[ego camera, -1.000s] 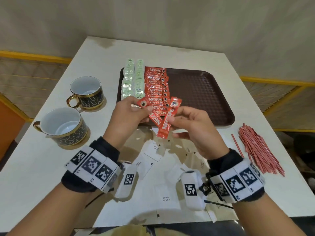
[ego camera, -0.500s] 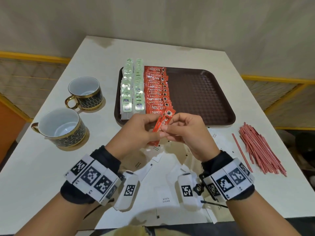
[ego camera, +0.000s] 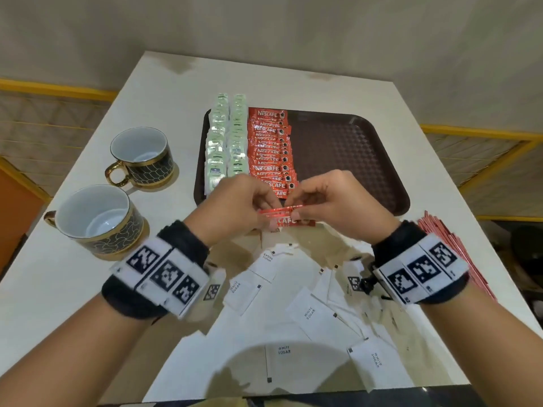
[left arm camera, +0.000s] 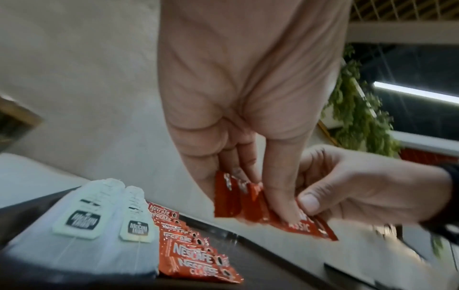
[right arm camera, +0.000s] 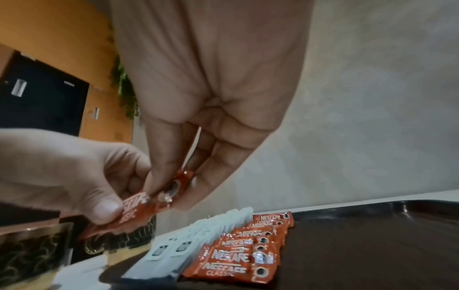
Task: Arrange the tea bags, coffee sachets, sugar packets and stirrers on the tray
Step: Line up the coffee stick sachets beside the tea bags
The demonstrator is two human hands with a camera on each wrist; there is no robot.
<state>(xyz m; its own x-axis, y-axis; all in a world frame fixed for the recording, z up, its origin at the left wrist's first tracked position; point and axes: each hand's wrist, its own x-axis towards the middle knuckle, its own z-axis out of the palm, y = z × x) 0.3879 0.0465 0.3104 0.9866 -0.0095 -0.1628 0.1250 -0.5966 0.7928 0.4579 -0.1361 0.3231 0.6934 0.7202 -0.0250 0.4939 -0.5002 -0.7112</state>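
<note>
Both hands hold red coffee sachets (ego camera: 286,216) level, just above the near rim of the brown tray (ego camera: 346,160). My left hand (ego camera: 244,201) pinches their left end, and my right hand (ego camera: 329,201) pinches the right end. In the left wrist view my left hand (left arm camera: 248,188) grips the coffee sachets (left arm camera: 268,213). The right wrist view shows my right hand (right arm camera: 178,186) pinching one sachet (right arm camera: 149,206). On the tray lie two rows of tea bags (ego camera: 226,142) and a row of coffee sachets (ego camera: 270,151). White sugar packets (ego camera: 308,312) lie scattered on the table below my wrists.
Two dark, gold-rimmed cups (ego camera: 141,157) (ego camera: 97,218) stand left of the tray. A pile of red stirrers (ego camera: 452,245) lies at the right, partly behind my right wrist. The tray's right half (ego camera: 352,148) is bare.
The two sachets were held apart and slanted; my hands have come together and turned them level, and moved forward to the tray's near rim.
</note>
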